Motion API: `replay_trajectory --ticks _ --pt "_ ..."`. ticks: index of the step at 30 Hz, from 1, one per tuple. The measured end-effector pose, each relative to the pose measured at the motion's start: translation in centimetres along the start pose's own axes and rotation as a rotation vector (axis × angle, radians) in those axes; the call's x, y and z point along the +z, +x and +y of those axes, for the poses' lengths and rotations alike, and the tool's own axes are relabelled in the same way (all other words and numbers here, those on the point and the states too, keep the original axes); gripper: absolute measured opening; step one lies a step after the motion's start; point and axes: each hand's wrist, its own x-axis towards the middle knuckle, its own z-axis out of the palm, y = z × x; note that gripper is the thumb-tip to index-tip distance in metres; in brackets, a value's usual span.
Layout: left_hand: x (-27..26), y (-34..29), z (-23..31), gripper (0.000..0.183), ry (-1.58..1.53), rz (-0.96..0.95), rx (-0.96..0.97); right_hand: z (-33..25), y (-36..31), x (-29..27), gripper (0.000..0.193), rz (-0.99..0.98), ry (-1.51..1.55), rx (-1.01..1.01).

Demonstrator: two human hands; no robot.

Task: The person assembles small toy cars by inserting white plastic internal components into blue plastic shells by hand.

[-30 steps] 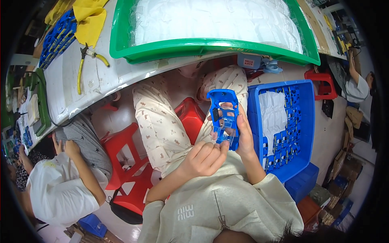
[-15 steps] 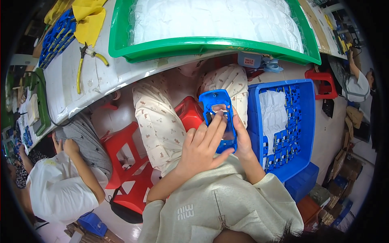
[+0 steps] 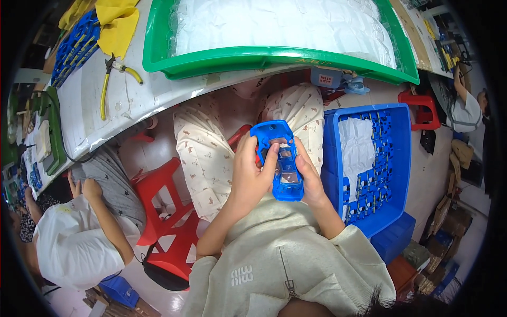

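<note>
— So, what are the fingers doing?
— The left hand (image 3: 252, 177) and the right hand (image 3: 309, 178) wrap tight around a blue plastic car shell (image 3: 279, 158), over the lap.
— What is beside them?
— A blue crate (image 3: 397, 158) to the right, a red stool (image 3: 169, 222) to the left, and a green tray (image 3: 158, 55) on the table above.

White counter (image 3: 127, 100) curving across the upper view, bearing a green tray (image 3: 158, 58). Red plastic stools (image 3: 163, 211) on a pale floor (image 3: 433, 169).
</note>
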Motion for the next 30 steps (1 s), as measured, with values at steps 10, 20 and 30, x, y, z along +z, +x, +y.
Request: replay_trajectory --ticks 10,20,30 --pt "0.6 0.5 -0.8 0.015 0.442 0.151 0.368 -0.4 1.2 0.3 0.011 0.191 -0.587 -0.111" --pt "0.8 0.3 -1.8 0.017 0.191 0.074 0.249 -0.1 1.5 0.4 0.007 0.243 -0.668 -0.161" --pt "0.7 0.5 -2.3 0.015 0.072 0.042 0.136 0.4 1.7 0.4 0.008 0.27 -0.737 -0.184"
